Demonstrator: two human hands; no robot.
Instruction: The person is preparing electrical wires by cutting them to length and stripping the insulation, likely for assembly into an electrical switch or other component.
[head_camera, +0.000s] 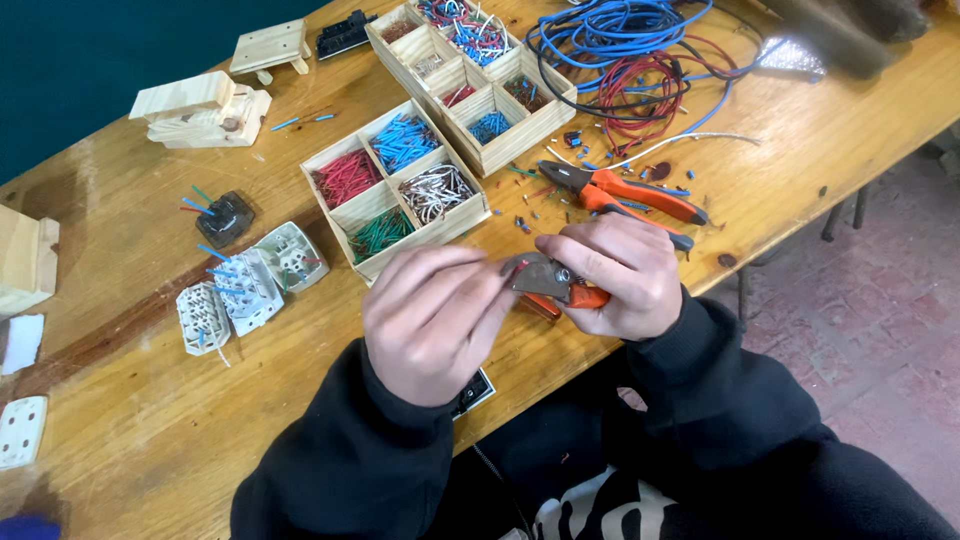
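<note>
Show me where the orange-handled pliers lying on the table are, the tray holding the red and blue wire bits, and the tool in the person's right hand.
Orange-handled pliers (640, 192), head view, on the upper handle.
Wooden tray (425, 235), head view, on its front wall.
Cutting tool (545, 278), head view, on the metal head.
Right hand (615, 275), head view, on the knuckles.

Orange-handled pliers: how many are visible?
2. One pair of pliers lies on the table beside the wire coils; another, the held pliers, is in the right hand.
</note>
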